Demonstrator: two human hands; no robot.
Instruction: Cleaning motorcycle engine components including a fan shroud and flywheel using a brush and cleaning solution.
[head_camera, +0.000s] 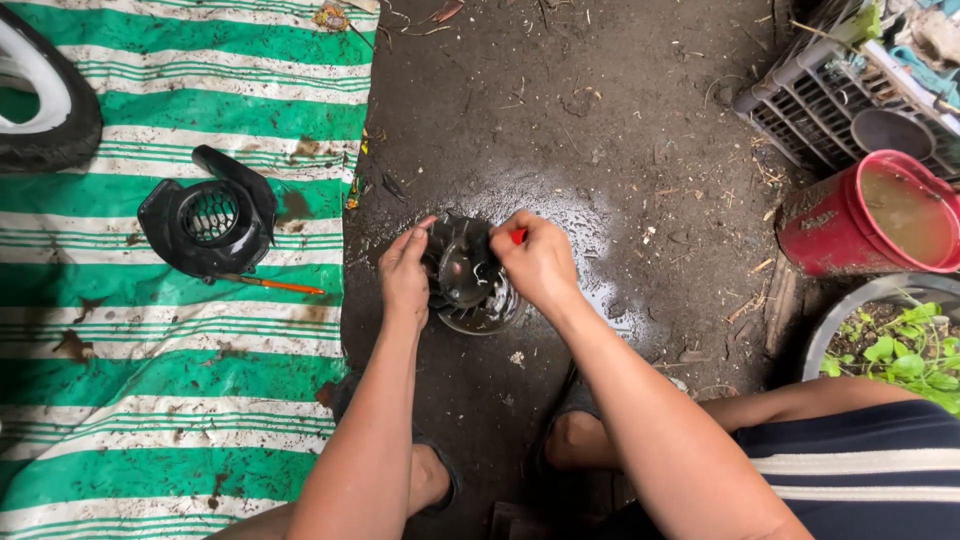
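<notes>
Down on the wet, dark ground, the left hand (405, 272) clasps the rim of a round finned fan wheel (468, 275), fingers curled over its left edge, steadying it. The right hand (540, 262) is closed around a red-handled tool (518, 236), pressed in at the wheel's upper right; only the red tip shows. Off to the left, a black fan cover (210, 215) lies on the green-and-white striped tarp (170, 380), an orange-handled tool (270, 285) just beside it. At right, a red bucket (865, 215) of murky water stands below a grey crate (830, 90).
</notes>
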